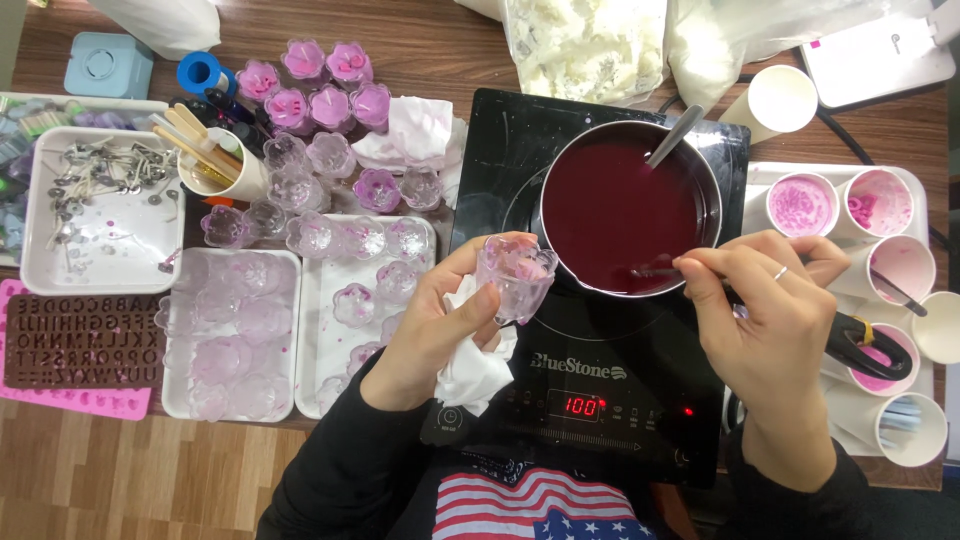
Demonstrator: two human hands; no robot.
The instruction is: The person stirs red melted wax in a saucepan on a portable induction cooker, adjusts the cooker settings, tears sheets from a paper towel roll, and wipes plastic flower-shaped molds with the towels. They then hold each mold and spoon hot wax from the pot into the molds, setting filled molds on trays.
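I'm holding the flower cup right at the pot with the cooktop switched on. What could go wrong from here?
1. The left hand holds the clear flower-shaped cup at the rim of the pot of dark red liquid; liquid carried over by the right hand could drip onto the fingers or the black induction cooktop.
2. The white tissue under that hand lies on the cooktop and may soak up spills.
3. The metal spoon leaning in the pot could tip.

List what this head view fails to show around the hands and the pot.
- Right hand: its fingers cover the grip of the thin tool dipping into the pot.
- Pot depth: opaque dark red liquid hides it.
- Left hand: palm hides most of the white tissue.
- Flower-shaped glass cup: contents unclear, translucent.
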